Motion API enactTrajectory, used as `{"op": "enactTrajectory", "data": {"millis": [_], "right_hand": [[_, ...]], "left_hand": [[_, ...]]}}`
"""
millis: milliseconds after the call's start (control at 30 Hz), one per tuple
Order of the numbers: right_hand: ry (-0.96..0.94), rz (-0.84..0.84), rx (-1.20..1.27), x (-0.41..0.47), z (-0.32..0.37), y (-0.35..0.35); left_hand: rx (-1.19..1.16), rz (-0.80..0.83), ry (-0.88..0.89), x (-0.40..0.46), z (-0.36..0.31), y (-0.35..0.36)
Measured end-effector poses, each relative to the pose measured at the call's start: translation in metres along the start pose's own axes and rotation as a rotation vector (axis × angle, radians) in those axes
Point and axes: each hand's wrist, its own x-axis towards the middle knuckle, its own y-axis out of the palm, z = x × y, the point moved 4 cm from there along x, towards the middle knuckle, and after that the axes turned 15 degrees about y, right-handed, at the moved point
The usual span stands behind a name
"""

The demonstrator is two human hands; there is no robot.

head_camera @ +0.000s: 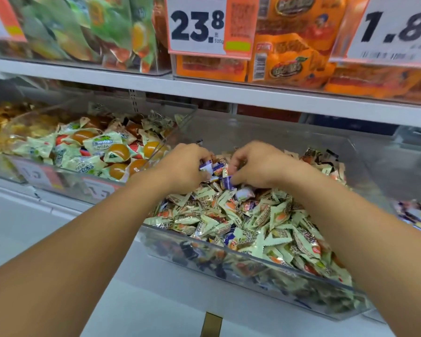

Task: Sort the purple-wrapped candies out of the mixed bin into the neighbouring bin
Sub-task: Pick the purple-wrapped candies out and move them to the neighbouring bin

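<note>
A clear plastic mixed bin (pixel 229 251) holds a heap of pale green wrapped candies (pixel 265 220) with a few purple-wrapped ones among them. Both hands are over the far part of the heap. My left hand (pixel 185 166) holds several purple-wrapped candies (pixel 208 166) in curled fingers. My right hand (pixel 255 164) pinches a purple-wrapped candy (pixel 227 183) between thumb and fingers. Another purple candy (pixel 229 238) lies near the bin's front wall. At the right edge, a neighbouring bin (pixel 416 217) shows purple and white wrappers.
To the left stands a clear bin (pixel 66 176) of green packs with orange jelly. A white shelf (pixel 229 93) runs above, carrying orange packs (pixel 287 59) and price signs (pixel 197 25). A white ledge (pixel 156 300) lies in front of the bins.
</note>
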Motion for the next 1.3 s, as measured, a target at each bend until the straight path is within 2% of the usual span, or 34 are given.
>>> {"op": "enactTrajectory", "data": {"millis": [100, 300, 400, 467, 500, 533, 633, 700, 833, 933, 1133, 1233, 1300], "right_hand": [[0.087, -0.007, 0.156, -0.001, -0.01, -0.015], [0.314, 0.189, 0.788, -0.013, -0.013, -0.013], [0.381, 0.399, 1.229, -0.015, -0.011, -0.01], [0.396, 0.519, 1.375, -0.016, -0.008, -0.007], [0.383, 0.532, 1.313, -0.015, -0.009, -0.005], [0.345, 0.493, 1.144, -0.013, -0.01, -0.005], [0.136, 0.206, 0.286, -0.015, -0.007, -0.011], [0.026, 0.082, -0.153, -0.025, 0.001, -0.013], [0.023, 0.003, -0.549, -0.038, 0.01, -0.001], [0.002, -0.021, -0.536, -0.033, 0.01, 0.003], [-0.075, -0.014, -0.21, -0.024, 0.008, -0.018], [-0.017, -0.037, 0.061, -0.02, 0.004, -0.02], [0.026, -0.014, 0.151, -0.015, 0.001, -0.018]], "left_hand": [[-0.07, -0.035, -0.018, -0.003, -0.001, -0.003], [-0.19, -0.121, -0.058, -0.004, -0.003, -0.004], [-0.213, -0.067, -0.051, -0.004, -0.005, 0.002], [-0.099, 0.012, -0.027, -0.002, -0.007, 0.005], [-0.045, 0.06, -0.022, -0.002, -0.009, 0.007], [-0.007, 0.099, -0.022, -0.003, -0.009, 0.008], [0.047, 0.135, -0.038, -0.002, -0.006, 0.009], [0.04, 0.111, -0.053, 0.001, -0.002, 0.01], [-0.01, 0.095, -0.068, 0.006, 0.002, 0.012], [-0.045, 0.066, -0.048, 0.006, 0.0, 0.011], [-0.104, 0.003, -0.021, 0.003, 0.002, 0.007], [-0.139, -0.04, -0.024, 0.002, 0.0, 0.006], [-0.156, -0.03, -0.036, 0.003, -0.001, 0.007]]}}
